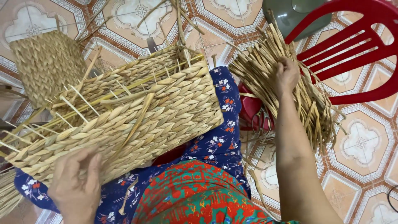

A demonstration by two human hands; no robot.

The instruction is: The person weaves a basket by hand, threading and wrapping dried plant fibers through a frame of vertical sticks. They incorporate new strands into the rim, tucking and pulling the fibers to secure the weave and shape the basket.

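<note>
left hand (76,182): flat on the near edge of the woven basket (124,112), fingers spread, palm pressing. Grip wide, nothing clasped.
right hand (287,74): arm stretched out to the right, fingers curled into the bundle of dried straw strips (286,83). Grip narrow, closing on a few strips; cannot tell how many.
basket: half woven, resting across the lap on the flowered blue cloth (219,141). Long axis runs lower left to upper right. Thin stakes stick out along its top edge.
bundle: lies on the seat of the red plastic chair (356,49), well apart from the basket, on the right side. Strips run upper left to lower right, loose ends hanging over the seat edge.
key relation: strips lie right of the basket, under the right hand only; left hand is far off, pinned to the basket.
background: second woven piece (45,62) on the tiled floor (365,149), upper left.
</note>
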